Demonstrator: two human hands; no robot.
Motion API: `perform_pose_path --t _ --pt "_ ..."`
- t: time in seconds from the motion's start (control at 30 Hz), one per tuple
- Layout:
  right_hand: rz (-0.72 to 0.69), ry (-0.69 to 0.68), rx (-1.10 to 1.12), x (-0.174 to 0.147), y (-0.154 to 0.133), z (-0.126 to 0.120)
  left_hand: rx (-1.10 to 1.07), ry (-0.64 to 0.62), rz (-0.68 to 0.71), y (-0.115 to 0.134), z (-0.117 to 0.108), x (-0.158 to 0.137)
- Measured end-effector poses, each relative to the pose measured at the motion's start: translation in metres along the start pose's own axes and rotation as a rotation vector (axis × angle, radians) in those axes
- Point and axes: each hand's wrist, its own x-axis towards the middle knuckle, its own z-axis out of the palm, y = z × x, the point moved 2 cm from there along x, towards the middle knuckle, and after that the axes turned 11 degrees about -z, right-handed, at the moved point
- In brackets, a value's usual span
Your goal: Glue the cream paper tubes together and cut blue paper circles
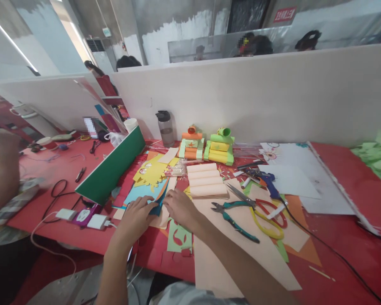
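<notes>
My left hand (141, 214) lies over a stack of coloured paper, its fingers closed on a lifted dark blue sheet (160, 202). Beside it, my right hand (180, 207) has its fingers bent together at the right edge of the same stack; what they pinch is hidden. A light blue sheet (139, 192) lies under the left fingers, and a yellow star-edged cutout (152, 171) rests beyond. Just below the right hand is a light green sheet (179, 237) with cut-out shapes. Peach paper rolls joined in a row (207, 180) lie to the right.
Teal-handled pliers (235, 220), scissors (254, 205) and a blue glue gun (268, 182) lie at right on peach paper. Two paper-roll models (220, 148) and a bottle (165, 129) stand behind. A green board (114, 165) and power strip (85, 216) are left, near another person's arm (4, 169).
</notes>
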Motion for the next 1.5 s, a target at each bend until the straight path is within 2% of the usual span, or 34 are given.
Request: perform_pose_path --t 0.27,0.43,0.57,0.8,1.07,1.27,1.5 --pt "0.007 -0.002 0.006 0.0 -0.001 -0.001 0.019 0.057 0.014 -0.003 0.008 0.002" --pt "0.013 0.024 -0.013 0.0 -0.001 -0.002 0.04 0.091 0.027 -0.001 0.005 0.002" --pt "0.028 0.052 -0.061 0.003 -0.003 -0.002 0.078 0.069 -0.007 0.003 -0.001 0.003" --pt "-0.124 0.077 -0.109 0.01 -0.009 0.001 0.082 0.036 -0.068 0.007 -0.005 0.008" --pt "-0.213 0.019 -0.076 0.02 -0.003 0.007 0.041 -0.01 -0.108 0.006 -0.006 0.015" --pt "-0.306 -0.001 -0.165 0.027 -0.004 -0.002 0.034 -0.068 -0.147 0.011 -0.016 0.019" --pt "-0.283 -0.016 -0.114 0.029 0.003 -0.012 -0.037 -0.111 -0.229 0.01 -0.025 0.022"
